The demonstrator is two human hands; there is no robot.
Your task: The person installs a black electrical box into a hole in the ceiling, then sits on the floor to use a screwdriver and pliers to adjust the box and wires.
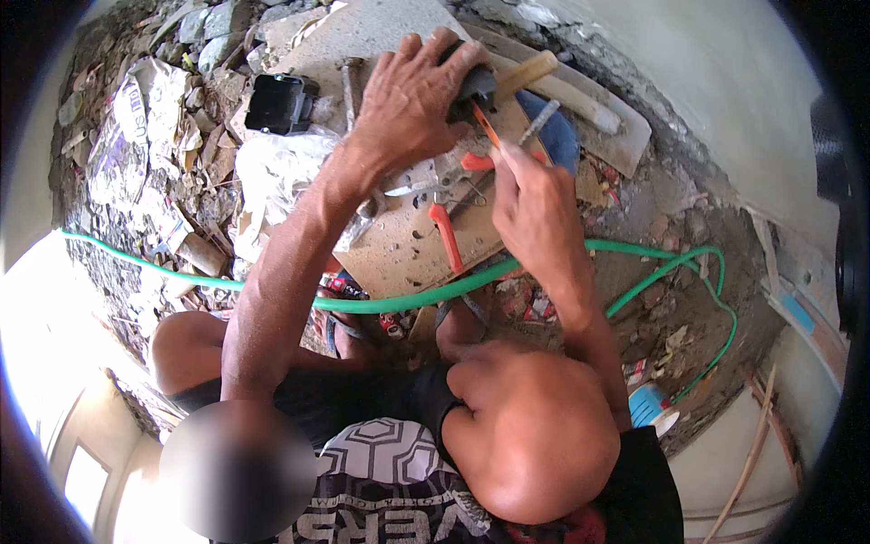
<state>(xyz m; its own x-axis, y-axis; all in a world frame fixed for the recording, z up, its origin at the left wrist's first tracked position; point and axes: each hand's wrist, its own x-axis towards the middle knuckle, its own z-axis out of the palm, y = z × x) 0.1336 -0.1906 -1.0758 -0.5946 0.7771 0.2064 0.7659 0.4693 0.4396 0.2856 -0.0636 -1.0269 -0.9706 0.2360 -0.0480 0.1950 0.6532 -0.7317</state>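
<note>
A dark, rounded piece point(480, 83) is held at the upper centre, above the tan board point(396, 247). It is grasped by the left hand point(412, 95), whose fingers are wrapped over its side. A slender orange tool point(487, 124) is gripped in the fingers of the right hand point(541, 204), its far end directed to the dark piece; whether contact is made cannot be told. Just beyond, a wooden handle point(527, 74) is seen, with a blue item point(560, 136) partly covered nearby. On the board, orange-handled pliers point(444, 238) are laid near a knife blade point(412, 188). To the left, a metal hammer-like tool point(351, 91), an open black box point(279, 104) and a clear plastic bag point(285, 172) are shown. The board's near end is crossed by a green hose point(417, 301); farther out, rubble point(217, 50) is spread.
</note>
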